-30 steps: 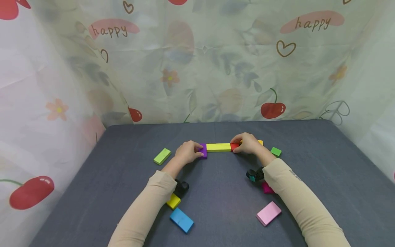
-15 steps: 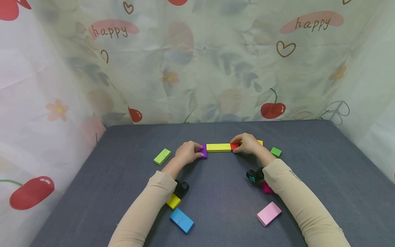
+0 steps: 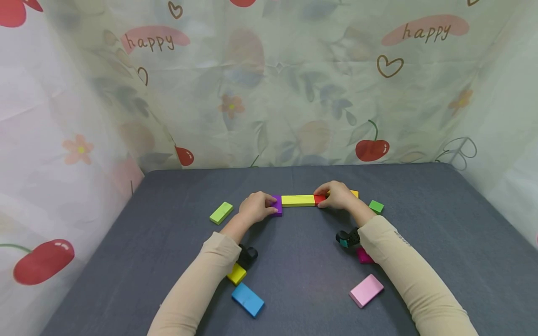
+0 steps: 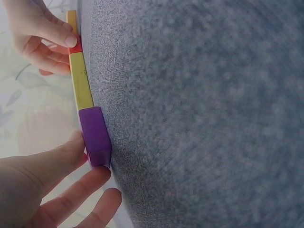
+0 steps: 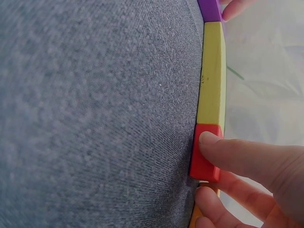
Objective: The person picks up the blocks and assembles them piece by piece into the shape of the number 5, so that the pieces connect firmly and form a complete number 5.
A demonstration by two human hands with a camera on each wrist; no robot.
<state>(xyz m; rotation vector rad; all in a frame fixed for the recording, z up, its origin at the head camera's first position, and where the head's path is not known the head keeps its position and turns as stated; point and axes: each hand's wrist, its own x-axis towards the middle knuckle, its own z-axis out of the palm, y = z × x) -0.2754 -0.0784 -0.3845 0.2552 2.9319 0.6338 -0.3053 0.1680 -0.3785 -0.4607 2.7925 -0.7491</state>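
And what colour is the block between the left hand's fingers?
Purple block; it shows best in the left wrist view.

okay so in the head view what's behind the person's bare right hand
Behind the right hand, a red rectangular block and an orange oblong block show only partly. The hand covers the rest, so whether they touch is hidden there.

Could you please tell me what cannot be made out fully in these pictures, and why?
Head view: the orange block, partly behind the right hand.
Head view: the magenta block, partly behind the right sleeve.
Head view: the near yellow block, partly behind the left sleeve.
Head view: the sleeve lettering, too small to read.
Right wrist view: the purple block, cut off by the top edge.
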